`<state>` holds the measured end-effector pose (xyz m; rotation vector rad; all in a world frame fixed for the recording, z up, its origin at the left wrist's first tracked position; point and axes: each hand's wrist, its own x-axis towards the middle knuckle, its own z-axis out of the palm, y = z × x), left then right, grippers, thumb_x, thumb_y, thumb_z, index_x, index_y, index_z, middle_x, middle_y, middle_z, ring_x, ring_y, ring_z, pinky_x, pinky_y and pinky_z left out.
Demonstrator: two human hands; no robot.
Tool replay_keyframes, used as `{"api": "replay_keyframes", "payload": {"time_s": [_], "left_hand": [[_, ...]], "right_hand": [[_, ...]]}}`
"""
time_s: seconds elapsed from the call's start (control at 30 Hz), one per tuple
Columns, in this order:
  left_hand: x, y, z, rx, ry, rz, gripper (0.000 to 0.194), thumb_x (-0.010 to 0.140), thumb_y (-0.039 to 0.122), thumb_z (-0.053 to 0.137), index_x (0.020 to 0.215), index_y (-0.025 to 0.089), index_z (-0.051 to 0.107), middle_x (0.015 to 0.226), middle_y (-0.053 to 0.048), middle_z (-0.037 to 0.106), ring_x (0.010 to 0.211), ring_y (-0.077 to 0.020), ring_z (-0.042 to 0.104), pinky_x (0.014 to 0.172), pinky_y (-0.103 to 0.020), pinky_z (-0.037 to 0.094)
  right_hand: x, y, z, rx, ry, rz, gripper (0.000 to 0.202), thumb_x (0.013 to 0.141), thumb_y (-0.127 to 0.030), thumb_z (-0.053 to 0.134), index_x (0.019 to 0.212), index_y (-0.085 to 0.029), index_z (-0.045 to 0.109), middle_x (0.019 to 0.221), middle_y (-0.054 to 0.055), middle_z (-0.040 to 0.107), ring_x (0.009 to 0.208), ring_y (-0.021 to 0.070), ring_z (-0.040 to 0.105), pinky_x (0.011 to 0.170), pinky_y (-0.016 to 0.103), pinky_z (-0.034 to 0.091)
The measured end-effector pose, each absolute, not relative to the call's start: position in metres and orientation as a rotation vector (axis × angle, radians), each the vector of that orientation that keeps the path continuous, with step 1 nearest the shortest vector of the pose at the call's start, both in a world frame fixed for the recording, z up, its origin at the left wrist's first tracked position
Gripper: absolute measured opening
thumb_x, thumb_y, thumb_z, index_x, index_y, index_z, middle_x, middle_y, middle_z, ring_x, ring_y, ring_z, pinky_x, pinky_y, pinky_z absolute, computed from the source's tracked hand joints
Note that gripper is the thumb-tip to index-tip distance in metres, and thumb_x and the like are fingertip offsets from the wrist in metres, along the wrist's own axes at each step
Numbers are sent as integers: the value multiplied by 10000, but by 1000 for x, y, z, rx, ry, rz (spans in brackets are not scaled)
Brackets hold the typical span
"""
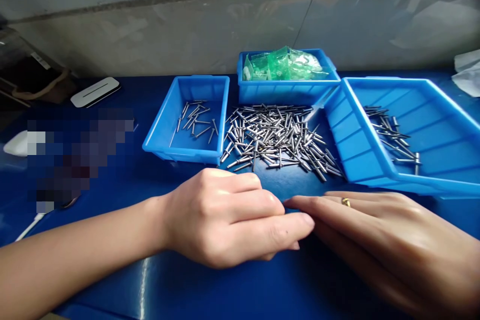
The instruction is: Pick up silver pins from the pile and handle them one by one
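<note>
My left hand (pixel 228 217) is closed, its fingers curled and its index finger stretched toward the right. The tips meet those of my right hand (pixel 378 230), whose fingers are pressed together and which wears a gold ring (pixel 345 202). Whatever lies between the fingertips is hidden. Just beyond the hands is a loose pile of metal blind rivets (pixel 277 132) with some screws among them, on the blue tabletop (pixel 187 290). Left of the pile, a small blue bin (pixel 180 154) holds several screws (pixel 197 117). To the right, a larger blue bin (pixel 360 150) contains several rivets (pixel 388 130).
Behind the pile stands a blue bin (pixel 285 92) filled with green plastic bags (pixel 281 64). A white flat device (pixel 95 91) lies at the back left, near a blurred-out object (pixel 86 155) and a white cable (pixel 30 226). A grey wall (pixel 168 40) borders the table's far edge.
</note>
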<state>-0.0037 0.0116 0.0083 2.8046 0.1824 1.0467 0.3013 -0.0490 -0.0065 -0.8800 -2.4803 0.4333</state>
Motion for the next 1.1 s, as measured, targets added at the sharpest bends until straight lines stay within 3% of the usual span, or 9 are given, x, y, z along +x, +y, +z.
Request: {"api": "replay_keyframes", "payload": {"time_s": [0.17, 0.37, 0.53, 0.67, 0.8, 0.9, 1.1], "left_hand": [[-2, 11, 5, 2820, 339, 1098, 126, 1279, 178, 841, 1172, 176, 908, 867, 1, 896, 712, -154, 836, 691, -260, 708], [1, 10, 5, 2887, 509, 1068, 406, 1382, 252, 700, 1009, 194, 850, 789, 40, 848, 615, -99, 714, 642, -258, 601], [1, 11, 3, 2876, 495, 1005, 533, 1420, 244, 559, 957, 172, 814, 812, 19, 852, 621, -110, 707, 637, -284, 593], [1, 11, 3, 2865, 485, 997, 489, 1402, 242, 580, 982, 166, 820, 815, 7, 850, 651, -122, 743, 648, -275, 617], [-1, 12, 4, 2862, 421, 1004, 327, 1392, 252, 626, 1220, 133, 877, 953, -31, 924, 793, -154, 864, 750, -270, 697], [-1, 12, 3, 2854, 359, 1017, 302, 1377, 190, 627, 1236, 127, 887, 966, -39, 926, 763, -161, 851, 714, -278, 677], [-3, 13, 4, 2818, 280, 1020, 218, 1334, 142, 718, 1260, 94, 917, 974, -48, 935, 749, -179, 865, 705, -291, 679]], "right_hand": [[308, -49, -12, -921, -2437, 356, 382, 1200, -10, 514, 1156, -277, 784, 923, 47, 871, 639, 242, 804, 552, 376, 512], [312, -52, -1, -966, -2407, 303, 297, 1289, -136, 555, 1216, -307, 786, 969, 25, 898, 649, 246, 800, 600, 380, 549], [310, -51, 3, -947, -2409, 263, 275, 1292, -136, 580, 1176, -307, 762, 942, 16, 862, 658, 235, 788, 610, 375, 512], [310, -50, 0, -929, -2438, 316, 339, 1285, -98, 548, 1084, -308, 722, 923, 19, 844, 635, 226, 748, 593, 384, 481], [308, -51, -2, -924, -2456, 389, 361, 1292, -84, 522, 1042, -301, 667, 953, 30, 851, 692, 210, 785, 597, 362, 485], [304, -52, -2, -881, -2471, 433, 393, 1286, -27, 481, 1041, -289, 641, 844, -17, 756, 602, 165, 684, 587, 348, 454], [297, -47, -6, -783, -2402, 399, 337, 1373, -150, 486, 1086, -302, 576, 852, -18, 777, 573, 149, 660, 548, 324, 446]]}}
